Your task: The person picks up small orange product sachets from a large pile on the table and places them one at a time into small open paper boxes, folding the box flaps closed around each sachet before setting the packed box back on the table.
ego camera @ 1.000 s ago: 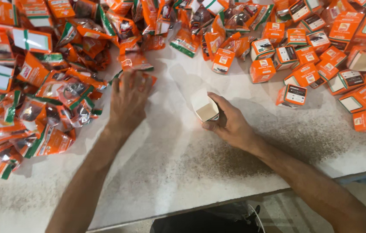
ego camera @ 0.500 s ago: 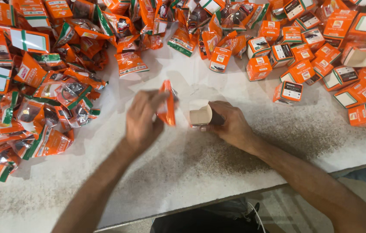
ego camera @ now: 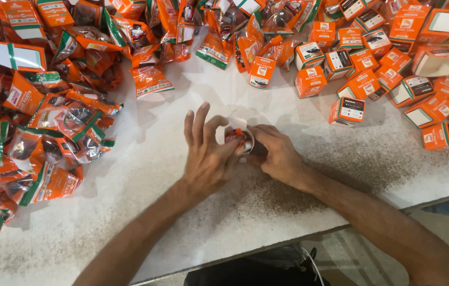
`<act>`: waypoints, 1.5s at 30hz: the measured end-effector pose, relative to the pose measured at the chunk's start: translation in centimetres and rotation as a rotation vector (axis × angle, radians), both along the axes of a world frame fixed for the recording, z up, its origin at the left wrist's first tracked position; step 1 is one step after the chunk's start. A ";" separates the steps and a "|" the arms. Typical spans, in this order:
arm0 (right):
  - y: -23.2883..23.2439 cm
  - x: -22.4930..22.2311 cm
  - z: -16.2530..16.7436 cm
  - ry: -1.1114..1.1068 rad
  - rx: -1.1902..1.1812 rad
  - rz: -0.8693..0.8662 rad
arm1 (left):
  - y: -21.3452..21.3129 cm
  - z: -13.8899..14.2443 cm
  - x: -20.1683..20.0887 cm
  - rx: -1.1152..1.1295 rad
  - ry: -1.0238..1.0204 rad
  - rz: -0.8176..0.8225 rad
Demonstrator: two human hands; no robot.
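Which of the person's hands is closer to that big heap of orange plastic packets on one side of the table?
Left. The left hand sits at the table's middle, a short gap from the heap of orange packets. The right hand lies beyond it, farther from the heap; both meet around a small box.

Both hands mid-table [ego camera: 129, 233], near front edge: left hand [ego camera: 209, 153] & right hand [ego camera: 277, 153] side by side, meeting over small box [ego camera: 245, 142] w/ a pouch [ego camera: 235, 135] partly in its open end. Heap of pouches [ego camera: 49, 127] to left, running along far side. Boxes [ego camera: 383, 79] far right, well apart from hands. One pouch [ego camera: 150, 82] alone behind left hand.
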State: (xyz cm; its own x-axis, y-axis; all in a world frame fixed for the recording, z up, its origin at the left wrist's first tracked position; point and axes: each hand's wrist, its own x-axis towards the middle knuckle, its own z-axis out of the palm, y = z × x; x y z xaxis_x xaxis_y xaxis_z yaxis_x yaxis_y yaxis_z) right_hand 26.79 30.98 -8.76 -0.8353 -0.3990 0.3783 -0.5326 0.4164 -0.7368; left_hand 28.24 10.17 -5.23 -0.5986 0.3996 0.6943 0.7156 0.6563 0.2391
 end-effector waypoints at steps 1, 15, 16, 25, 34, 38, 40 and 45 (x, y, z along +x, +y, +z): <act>-0.1 0.0 0.2 -0.001 0.002 -0.006 | 0.4 -0.2 0.0 0.028 -0.067 0.025; -0.2 0.7 0.3 -0.078 -0.033 -0.041 | 1.3 -5.0 -4.1 0.725 -0.993 0.015; -0.2 0.5 0.1 0.121 0.029 -0.018 | 1.4 -5.0 -4.0 0.735 -0.995 -0.032; -0.2 0.9 -0.5 0.204 0.155 -0.007 | -2.5 -3.0 -4.7 1.025 -1.532 -0.288; -0.1 0.8 -0.5 -0.014 0.136 -0.067 | 0.2 -1.9 -2.1 0.314 -0.391 -0.137; 0.1 0.8 -0.8 -0.236 0.057 -0.106 | -1.3 -0.9 -1.5 0.149 -0.342 -0.374; 0.2 0.7 -0.9 -0.134 0.018 -0.057 | -1.4 -0.9 -1.5 0.080 -0.294 -0.374; 0.1 0.6 -0.7 -0.019 0.038 -0.012 | -1.0 -1.9 -1.5 0.218 -0.382 -0.317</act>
State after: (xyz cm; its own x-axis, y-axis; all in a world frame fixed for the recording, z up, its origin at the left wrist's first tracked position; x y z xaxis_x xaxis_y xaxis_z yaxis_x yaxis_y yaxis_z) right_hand 27.40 31.11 -9.50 -0.8468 -0.4031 0.3469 -0.5136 0.4506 -0.7302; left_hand 26.69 9.20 -7.12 -0.6984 0.4725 0.5376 0.7056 0.3286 0.6279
